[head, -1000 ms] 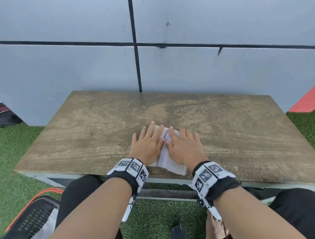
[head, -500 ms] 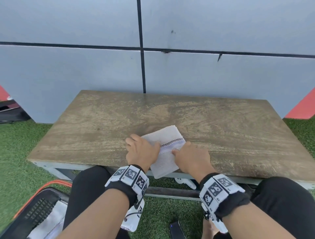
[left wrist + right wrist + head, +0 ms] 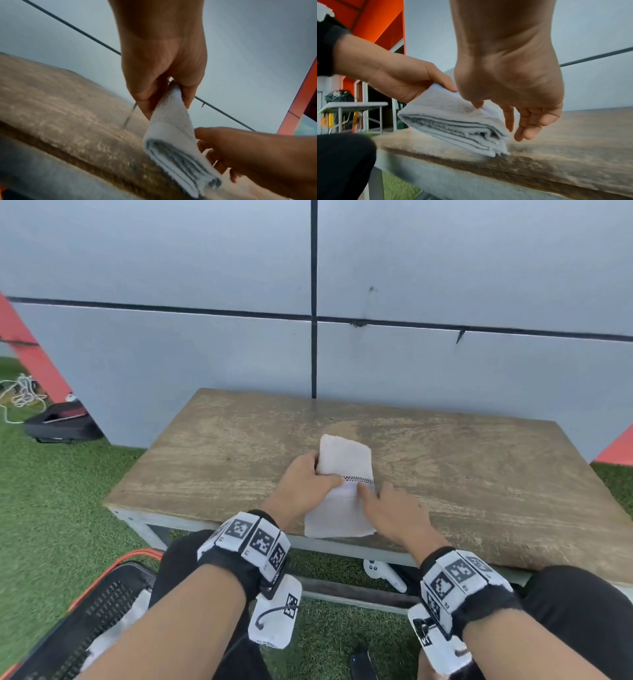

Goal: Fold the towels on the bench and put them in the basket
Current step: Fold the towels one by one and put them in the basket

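A folded white towel (image 3: pixel 344 474) with a dark checked stripe is tilted up off the wooden bench (image 3: pixel 479 474) near its front edge. My left hand (image 3: pixel 305 484) grips its left side, thumb on top and fingers beneath; the left wrist view shows the pinch on the towel (image 3: pixel 173 134). My right hand (image 3: pixel 394 511) is just right of it, fingers loosely spread, one fingertip touching the top of the towel (image 3: pixel 453 121). Only the towel's near lower corner rests on the bench (image 3: pixel 573 142). The black mesh basket (image 3: pixel 85 621) with an orange rim stands on the grass at lower left, white cloth inside.
A grey panelled wall (image 3: pixel 445 354) backs the bench. A black case (image 3: pixel 58 422) and cord lie on the grass at far left. A white controller (image 3: pixel 380 573) lies under the bench. My knees in black trousers sit close to the bench's front edge.
Both hands had been pressing flat on the towel; now the left hand grips it and has lifted it off the bench, while the right hand has let go. The head view has shifted left.
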